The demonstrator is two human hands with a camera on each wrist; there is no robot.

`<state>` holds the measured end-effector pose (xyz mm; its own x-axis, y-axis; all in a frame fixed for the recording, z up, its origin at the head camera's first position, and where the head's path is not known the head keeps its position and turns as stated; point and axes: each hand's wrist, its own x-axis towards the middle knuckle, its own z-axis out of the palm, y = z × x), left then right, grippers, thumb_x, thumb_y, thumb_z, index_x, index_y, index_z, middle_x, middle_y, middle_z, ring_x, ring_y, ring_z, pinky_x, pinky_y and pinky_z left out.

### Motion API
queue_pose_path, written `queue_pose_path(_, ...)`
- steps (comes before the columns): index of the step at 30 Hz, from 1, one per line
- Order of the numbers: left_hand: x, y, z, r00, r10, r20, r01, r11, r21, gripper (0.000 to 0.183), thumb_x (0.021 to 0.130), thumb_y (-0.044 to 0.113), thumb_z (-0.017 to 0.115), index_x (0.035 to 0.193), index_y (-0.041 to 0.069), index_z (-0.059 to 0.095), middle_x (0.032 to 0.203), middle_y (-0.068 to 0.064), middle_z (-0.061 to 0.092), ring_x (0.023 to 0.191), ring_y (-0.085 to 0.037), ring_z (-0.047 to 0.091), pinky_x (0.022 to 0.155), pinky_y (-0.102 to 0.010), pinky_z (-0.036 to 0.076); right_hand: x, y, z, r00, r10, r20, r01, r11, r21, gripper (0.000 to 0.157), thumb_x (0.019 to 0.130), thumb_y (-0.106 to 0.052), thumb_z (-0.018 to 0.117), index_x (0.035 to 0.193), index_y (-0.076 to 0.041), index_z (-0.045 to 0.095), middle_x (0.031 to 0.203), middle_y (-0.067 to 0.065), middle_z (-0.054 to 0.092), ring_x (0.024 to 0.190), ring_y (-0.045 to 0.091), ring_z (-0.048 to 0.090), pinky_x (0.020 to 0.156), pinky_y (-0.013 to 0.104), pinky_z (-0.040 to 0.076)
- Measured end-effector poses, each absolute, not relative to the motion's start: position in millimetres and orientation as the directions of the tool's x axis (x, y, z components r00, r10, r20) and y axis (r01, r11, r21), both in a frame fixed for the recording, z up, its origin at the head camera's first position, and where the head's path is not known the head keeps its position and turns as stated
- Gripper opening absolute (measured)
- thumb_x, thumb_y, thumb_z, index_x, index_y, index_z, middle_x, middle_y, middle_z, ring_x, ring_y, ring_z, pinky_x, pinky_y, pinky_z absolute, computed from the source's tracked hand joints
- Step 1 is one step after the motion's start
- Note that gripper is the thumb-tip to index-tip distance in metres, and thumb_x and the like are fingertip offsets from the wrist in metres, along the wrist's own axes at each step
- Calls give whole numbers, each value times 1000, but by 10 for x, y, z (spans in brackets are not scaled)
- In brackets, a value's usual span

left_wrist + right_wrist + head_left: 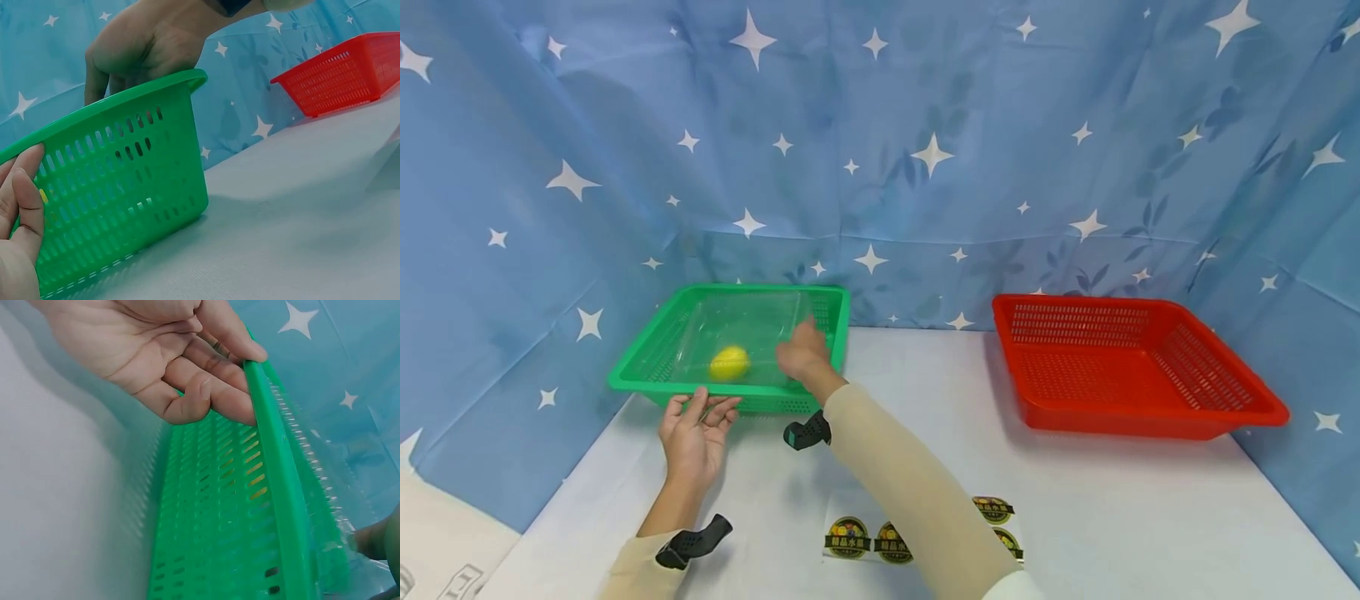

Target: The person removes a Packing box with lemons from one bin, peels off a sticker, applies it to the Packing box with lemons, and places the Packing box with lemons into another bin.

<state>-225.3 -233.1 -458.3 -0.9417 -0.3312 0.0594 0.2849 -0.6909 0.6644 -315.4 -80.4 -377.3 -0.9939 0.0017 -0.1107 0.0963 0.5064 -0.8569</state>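
Note:
My left hand point(694, 442) grips the front rim of the green basket point(647, 385), thumb at the rim and fingers against the slotted outer wall. A clear plastic box point(760, 321) lies inside the basket, and its ridged edge shows above the green rim in the right wrist view. Within the clear box's outline is a yellow, rounded, lemon-like fruit point(729, 364); whether it lies in or under the plastic is unclear. My right hand point(805, 354), blurred, reaches down inside the basket's right end and holds the box's right edge. Its fingertips are mostly hidden.
A red slotted basket point(1097, 421) stands on the right of the white table point(1112, 517). Round black-and-gold fruit stickers on a sheet point(848, 537) lie near the front, partly under my right sleeve. A blue star-patterned curtain point(880, 167) hangs behind.

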Motion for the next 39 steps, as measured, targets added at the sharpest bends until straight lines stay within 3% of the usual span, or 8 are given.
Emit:
queue_pose_path(7, -2290, -2303, -4542, -938, -340, 72, 296, -676, 674, 29, 102, 20, 60, 93, 5, 37, 87, -15, 60, 74, -28, 73, 60, -31, 54, -3138, -625, -3574, -999, 25, -44, 50, 508, -860, 70, 105, -22, 52, 162, -8, 13, 97, 15, 67, 46, 15, 43, 42, 30, 41)
queue_pose_path(11, -2304, -2265, -4533, -937, -341, 69, 296, -678, 672, 29, 102, 20, 59, 91, 5, 36, 87, -16, 59, 73, -28, 72, 60, -31, 53, -3092, -408, -3416, -1000, 23, -3, 15, 519, -855, 70, 106, -28, 51, 163, -10, 14, 108, 16, 69, 60, 21, 51, 55, 36, 47)
queue_pose_path(13, -2304, -2270, -4523, -934, -350, 68, 303, -680, 668, 30, 102, 20, 59, 90, 5, 35, 87, -16, 58, 73, -28, 72, 60, -31, 53, -3066, -327, -3341, -999, 19, 30, -15, 525, -851, 69, 106, -30, 50, 163, -11, 15, 103, 14, 71, 59, 20, 50, 61, 39, 48)
queue_pose_path(16, -2295, -2303, -4486, -931, -359, 60, 308, -689, 656, 31, 102, 20, 60, 91, 5, 35, 87, -16, 58, 72, -28, 71, 60, -31, 53, -3011, -262, -3248, -995, 18, 94, -73, 485, -871, 68, 105, -30, 49, 162, -11, 18, 116, 15, 70, 59, 18, 60, 66, 40, 50)
queue_pose_path(17, -2291, -2314, -4471, -931, -362, 57, 310, -695, 649, 31, 102, 19, 60, 91, 5, 34, 87, -16, 58, 72, -28, 71, 60, -31, 53, -2999, -246, -3228, -994, 19, 110, -89, 457, -885, 67, 105, -29, 50, 162, -10, 19, 115, 16, 70, 51, 18, 56, 65, 41, 50)
queue_pose_path(20, -2282, -2314, -4444, -931, -362, 39, 303, -712, 633, 31, 101, 17, 61, 89, 4, 36, 85, -17, 58, 70, -29, 71, 59, -32, 53, -2948, -188, -3190, -990, 34, 136, -112, 396, -912, 66, 104, -28, 51, 161, -10, 23, 144, 17, 55, 61, 19, 68, 73, 41, 53)
queue_pose_path(23, -2270, -2285, -4455, -935, -355, 24, 288, -714, 638, 30, 101, 16, 61, 89, 4, 37, 84, -17, 59, 69, -28, 72, 60, -32, 54, -2915, -89, -3178, -992, 45, 120, -96, 358, -929, 67, 102, -28, 53, 161, -12, 25, 152, 16, 48, 63, 19, 70, 84, 40, 55)
queue_pose_path(39, -2228, -2301, -4612, -932, -352, 88, 313, -656, 687, 31, 105, 19, 55, 90, 7, 30, 90, -14, 55, 74, -27, 71, 63, -32, 55, -2635, 595, -3206, -1000, 21, -4, 8, 162, -987, 69, 101, -26, 60, 160, -13, 27, 148, 17, 48, 76, 25, 71, 72, 32, 62)
